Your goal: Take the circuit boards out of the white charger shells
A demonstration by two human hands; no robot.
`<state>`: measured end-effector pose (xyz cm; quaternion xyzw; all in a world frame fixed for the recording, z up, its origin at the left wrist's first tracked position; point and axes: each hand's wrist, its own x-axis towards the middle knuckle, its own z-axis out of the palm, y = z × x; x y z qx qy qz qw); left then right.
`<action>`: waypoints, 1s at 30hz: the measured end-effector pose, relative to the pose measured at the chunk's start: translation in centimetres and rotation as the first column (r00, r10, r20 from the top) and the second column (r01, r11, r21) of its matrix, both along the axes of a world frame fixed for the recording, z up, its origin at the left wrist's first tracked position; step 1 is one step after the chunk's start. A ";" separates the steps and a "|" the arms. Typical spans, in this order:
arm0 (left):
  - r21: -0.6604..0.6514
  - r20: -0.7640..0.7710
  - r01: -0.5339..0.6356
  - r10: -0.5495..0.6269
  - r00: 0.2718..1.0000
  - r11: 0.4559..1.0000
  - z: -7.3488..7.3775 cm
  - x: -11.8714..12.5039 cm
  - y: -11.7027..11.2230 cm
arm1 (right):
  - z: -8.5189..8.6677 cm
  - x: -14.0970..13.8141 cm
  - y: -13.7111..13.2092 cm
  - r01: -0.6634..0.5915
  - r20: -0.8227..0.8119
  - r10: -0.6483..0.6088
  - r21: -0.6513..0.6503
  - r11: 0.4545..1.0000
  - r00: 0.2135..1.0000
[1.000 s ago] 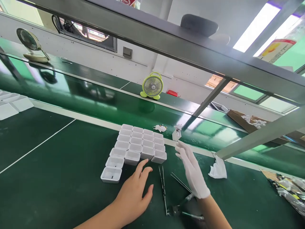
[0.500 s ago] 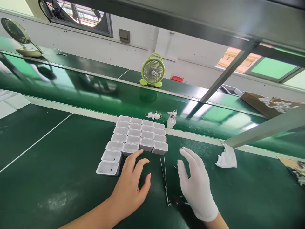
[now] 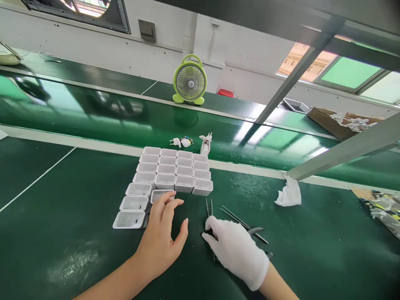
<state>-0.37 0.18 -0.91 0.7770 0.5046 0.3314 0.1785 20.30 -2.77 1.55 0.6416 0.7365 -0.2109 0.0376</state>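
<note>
Seems to be at the step of taking up the tweezers from the counter, well in from its far edge. Bent over them with the gloved right hand, thumb and fingertips close together; cannot tell if really clamped on them. Loosely spread at the bare left hand, with thumb apart from fingers, beside the white cases standing in columns up to that far edge; cannot tell if touching the nearest one. Next, probably calls for a firm pinch along the tweezers and a careful lift, without pushing the second tweezers lying just to the right.
</note>
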 end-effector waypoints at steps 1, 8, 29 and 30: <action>-0.011 0.016 0.010 -0.010 1.000 1.000 0.1 0.0 -0.1 | -0.2 0.0 0.0 0.020 -0.002 -0.020 -0.002 1.000 1.000; -0.095 0.100 0.074 -0.064 0.993 0.993 0.4 0.0 -0.6 | -0.5 -0.6 0.0 0.168 -0.128 -0.170 -0.024 0.985 0.977; -0.155 0.165 0.052 -0.026 0.986 0.987 0.9 -0.2 -0.4 | 1.0 3.1 1.1 0.074 -0.845 -0.535 -0.532 0.843 0.021; -0.161 0.168 0.051 -0.024 0.986 0.986 1.0 -0.2 -0.4 | 1.1 3.1 1.1 0.122 -0.852 -0.522 -0.513 0.850 0.051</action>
